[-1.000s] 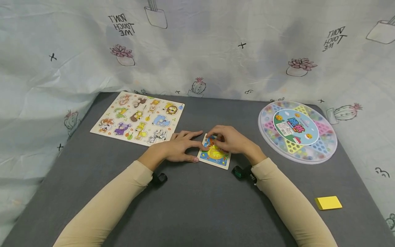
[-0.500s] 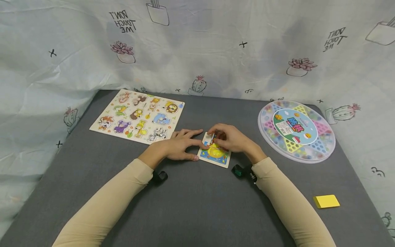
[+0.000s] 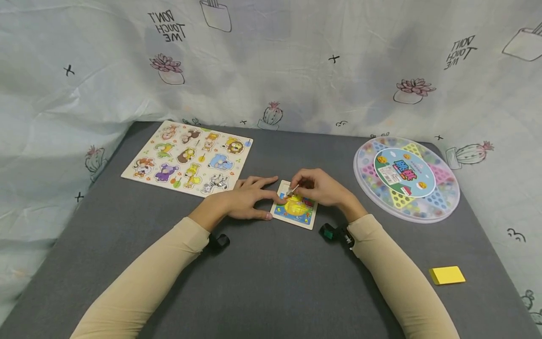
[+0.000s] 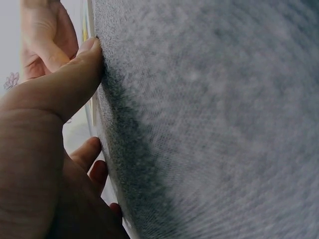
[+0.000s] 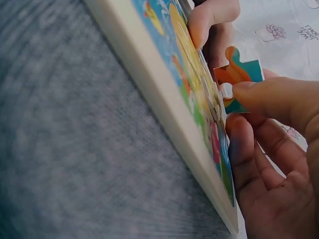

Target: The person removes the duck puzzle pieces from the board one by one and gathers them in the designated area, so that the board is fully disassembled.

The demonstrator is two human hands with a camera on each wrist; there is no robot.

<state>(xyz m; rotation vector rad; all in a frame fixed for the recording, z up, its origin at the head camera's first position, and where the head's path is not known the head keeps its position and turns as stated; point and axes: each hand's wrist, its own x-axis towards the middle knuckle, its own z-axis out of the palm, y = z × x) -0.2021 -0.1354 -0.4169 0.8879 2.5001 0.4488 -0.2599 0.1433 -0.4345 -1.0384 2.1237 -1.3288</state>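
Note:
A small jigsaw puzzle (image 3: pixel 295 215) in a pale wooden tray lies in the middle of the table, its picture mostly yellow and blue. My right hand (image 3: pixel 319 189) pinches one puzzle piece (image 5: pixel 245 70), orange and teal, between thumb and fingers. That piece is tilted up off the board near its upper left corner, where a bare pale patch shows. Spread out at the left side is my left hand (image 3: pixel 247 202). Its thumb touches the tray's edge and its index finger rests on the puzzle; in the left wrist view the thumb (image 4: pixel 84 64) lies along the edge.
A larger wooden animal puzzle board (image 3: pixel 186 157) lies at the back left, close to the left hand. At the back right is a round Chinese checkers set (image 3: pixel 406 179). A yellow block (image 3: pixel 447 275) sits near the right forearm. Patterned cloth (image 3: pixel 296 61) hangs behind the table.
My right hand has lifted the puzzle piece out of the board's upper left part and tilted it, exposing the pale backing. The left hand stays in place.

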